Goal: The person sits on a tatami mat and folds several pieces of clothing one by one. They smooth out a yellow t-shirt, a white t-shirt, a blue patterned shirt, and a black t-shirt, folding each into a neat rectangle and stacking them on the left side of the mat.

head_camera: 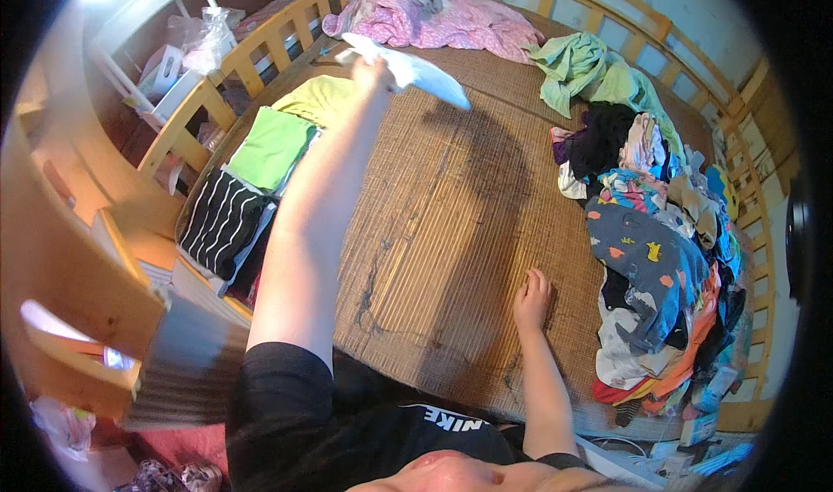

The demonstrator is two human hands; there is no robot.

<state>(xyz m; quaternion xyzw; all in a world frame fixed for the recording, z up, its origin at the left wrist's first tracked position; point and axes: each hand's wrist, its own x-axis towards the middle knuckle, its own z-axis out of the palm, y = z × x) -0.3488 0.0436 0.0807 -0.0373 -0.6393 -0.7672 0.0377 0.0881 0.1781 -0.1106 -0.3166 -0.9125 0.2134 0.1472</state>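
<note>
My left hand (372, 75) reaches far forward over the bed, closed on a folded white cloth (423, 79) that hangs out to the right. Just below it lies a yellow garment (315, 98). Nearer along the left edge are a folded bright green garment (272, 147) and a folded black garment with white stripes (224, 222). My right hand (533, 300) rests on the woven mat (416, 232) with nothing in it, its fingers slightly curled. To its right is a large heap of mixed clothes, with a dark blue patterned garment (644, 258) on top.
A pink patterned blanket (436, 17) lies at the far end, beside a crumpled light green cloth (579, 66). Wooden bed rails (247, 75) run along the left, back and right. A white shelf (172, 95) with plastic bags stands outside the left rail.
</note>
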